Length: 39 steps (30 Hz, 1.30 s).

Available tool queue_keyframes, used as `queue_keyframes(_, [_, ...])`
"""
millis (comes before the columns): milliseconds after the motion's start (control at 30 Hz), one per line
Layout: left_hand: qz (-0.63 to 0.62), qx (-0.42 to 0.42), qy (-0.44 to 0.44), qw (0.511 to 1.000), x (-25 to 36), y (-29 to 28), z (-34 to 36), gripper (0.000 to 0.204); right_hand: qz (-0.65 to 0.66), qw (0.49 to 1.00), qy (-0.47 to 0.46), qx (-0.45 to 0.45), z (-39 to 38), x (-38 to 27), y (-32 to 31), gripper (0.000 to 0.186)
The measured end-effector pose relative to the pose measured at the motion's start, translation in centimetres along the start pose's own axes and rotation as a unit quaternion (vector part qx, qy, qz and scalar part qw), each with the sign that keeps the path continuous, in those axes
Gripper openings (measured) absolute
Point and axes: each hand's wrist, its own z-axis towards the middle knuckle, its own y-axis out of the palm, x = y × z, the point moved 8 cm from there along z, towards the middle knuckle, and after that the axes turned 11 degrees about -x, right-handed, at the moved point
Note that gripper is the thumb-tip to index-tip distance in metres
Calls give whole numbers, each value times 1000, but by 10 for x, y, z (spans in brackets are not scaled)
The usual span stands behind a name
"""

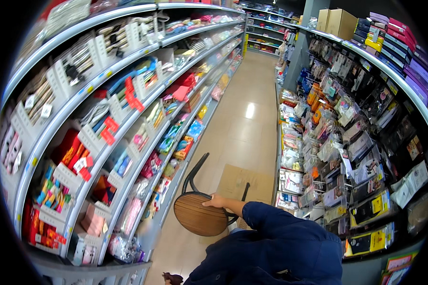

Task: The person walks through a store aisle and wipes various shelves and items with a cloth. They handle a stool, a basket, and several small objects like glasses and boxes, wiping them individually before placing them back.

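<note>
My right hand (215, 201) is closed on the rim of a stool's round wood-grain seat (197, 218). The stool is tipped over, its black curved legs (191, 176) jutting forward. My left hand (168, 281) barely shows at the lower edge, beside a small dark brown object (175, 276) that it seems to hold; I cannot make out what that is. A flattened piece of cardboard (238, 179) lies on the floor just past the stool.
A tiled aisle (247, 85) runs ahead to shelves (266, 31) at the far end. Long shelves (95, 71) of packaged textiles line the left, and hanging packets (333, 142) line the right, with coloured boxes (404, 47) and cartons (340, 23) on top.
</note>
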Motion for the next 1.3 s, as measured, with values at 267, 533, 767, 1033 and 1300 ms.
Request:
queue_keyframes(267, [17,-71,-4,997,-14,105,151,24,37,996,5,80,6,68,-206,67])
queue_keyframes(533, [24,-72,6,997,-12,302,277,20,93,983,63,148,61,154,-361,54])
queue_keyframes(767, [45,-100,-32,993,-18,444,440,17,157,952,99,243,126,201,-476,58])
queue_keyframes(1033, [96,-208,-164,959,-76,657,691,46,188,908,168,334,162,201,-657,73])
queue_keyframes(1300, [176,-188,-179,949,-129,902,844,44,400,787,38,468,188,198,-818,51])
